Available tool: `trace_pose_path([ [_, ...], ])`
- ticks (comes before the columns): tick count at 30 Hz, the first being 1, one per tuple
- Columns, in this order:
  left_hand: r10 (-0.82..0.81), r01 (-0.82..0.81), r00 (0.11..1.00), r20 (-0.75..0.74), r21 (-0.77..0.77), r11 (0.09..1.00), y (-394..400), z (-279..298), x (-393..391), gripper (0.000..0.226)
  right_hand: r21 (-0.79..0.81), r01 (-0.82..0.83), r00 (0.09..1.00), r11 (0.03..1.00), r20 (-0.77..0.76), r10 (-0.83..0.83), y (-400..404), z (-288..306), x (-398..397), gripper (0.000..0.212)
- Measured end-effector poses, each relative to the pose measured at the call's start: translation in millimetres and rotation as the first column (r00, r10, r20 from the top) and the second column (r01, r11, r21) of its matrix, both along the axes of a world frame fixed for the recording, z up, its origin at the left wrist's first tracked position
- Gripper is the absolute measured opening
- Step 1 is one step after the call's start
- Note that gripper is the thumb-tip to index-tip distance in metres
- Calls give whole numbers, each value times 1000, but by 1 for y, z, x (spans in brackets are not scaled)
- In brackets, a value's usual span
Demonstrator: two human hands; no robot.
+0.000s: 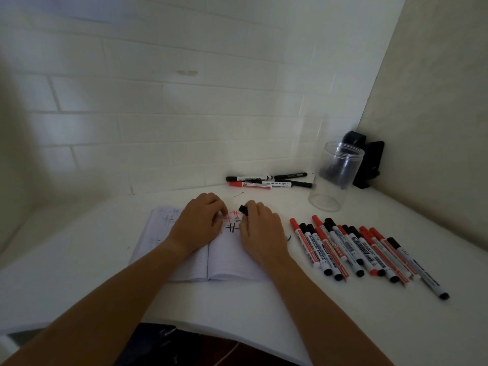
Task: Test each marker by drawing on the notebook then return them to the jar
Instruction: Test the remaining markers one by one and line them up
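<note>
Both hands meet over the open notebook at the middle of the table; the right hand curls its fingers round a black marker part, whose dark end pokes out at about eleven o'clock from the knuckles, while the left hand, just beside it at nine o'clock, has its fingers bent inward over the page; whether it pinches the matching cap or barrel cannot be told, since the fingertips are blurred and partly hidden. Between the two hands lie red and black hash marks on the right page; the step in hand looks like capping or uncapping a black marker, judged from the pose. The jar stands upright and seemingly empty at two o'clock from the right hand, well apart, mouth upward; the right hand is the nearer one, so a return would suit it, with the marker turned from lying to upright. A row of markers lies at three to four o'clock, long axes running roughly eleven to five; four more markers rest at twelve o'clock near the wall, lying crosswise.
</note>
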State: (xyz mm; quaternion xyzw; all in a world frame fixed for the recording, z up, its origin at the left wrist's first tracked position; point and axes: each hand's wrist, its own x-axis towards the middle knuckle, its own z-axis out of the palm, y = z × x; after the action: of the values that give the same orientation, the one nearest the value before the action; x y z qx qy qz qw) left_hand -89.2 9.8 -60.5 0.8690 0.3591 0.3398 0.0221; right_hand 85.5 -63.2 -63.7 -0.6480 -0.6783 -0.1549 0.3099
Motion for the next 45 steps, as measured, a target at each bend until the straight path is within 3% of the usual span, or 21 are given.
trace_pose_path([
  [3, 10, -9, 1000, -22, 48, 999, -4, 2, 0, 22, -22, -78, 996, 997, 34, 78, 3, -4, 3, 22],
  [8, -4, 7, 998, -70, 45, 999, -8, 3, 1, 39, -35, -29, 999, 999, 24, 29, -4, -2, -2, 29],
  [13, 14, -10, 998, -60, 66, 998, -10, 2, 1, 35, -99, 140, 990, 985, 35, -137, -14, 5, -3, 67],
  [15, 19, -15, 998, -62, 67, 998, -11, 2, 1, 27, -104, 185, 983, 977, 33, -183, -16, 7, -3, 71],
  [18, 17, -13, 998, -60, 74, 997, -10, 2, 1, 16, -191, 206, 978, 960, 28, -205, -16, 8, -1, 62],
  [23, 25, -22, 998, -58, 56, 998, -10, 1, 1, 16, -262, 211, 975, 942, -11, -222, -14, 10, 0, 55],
  [28, 21, -20, 998, -58, 19, 1000, -10, 2, -1, 34, -68, 136, 989, 988, -48, -139, -5, 0, 0, 47],
  [31, 39, -38, 995, -89, 17, 999, -11, 3, -2, 33, -43, 69, 998, 997, -1, -69, 1, -8, 4, 22],
  [37, 41, -47, 992, -120, -45, 998, -18, 7, -5, 40, -20, 26, 999, 999, 47, -25, -11, -1, 4, 62],
  [40, 17, -33, 991, -131, -126, 991, -26, 3, -12, 34, -31, 75, 994, 997, 84, -72, -26, 3, 4, 49],
  [43, -13, -24, 987, -162, -227, 974, -46, 5, -19, 61, -76, 69, 997, 995, 22, -67, -46, 1, 6, 39],
  [45, 5, -49, 984, -179, -239, 970, -61, 8, -21, 64, -69, 71, 997, 995, -3, -71, -63, -1, 9, 37],
])
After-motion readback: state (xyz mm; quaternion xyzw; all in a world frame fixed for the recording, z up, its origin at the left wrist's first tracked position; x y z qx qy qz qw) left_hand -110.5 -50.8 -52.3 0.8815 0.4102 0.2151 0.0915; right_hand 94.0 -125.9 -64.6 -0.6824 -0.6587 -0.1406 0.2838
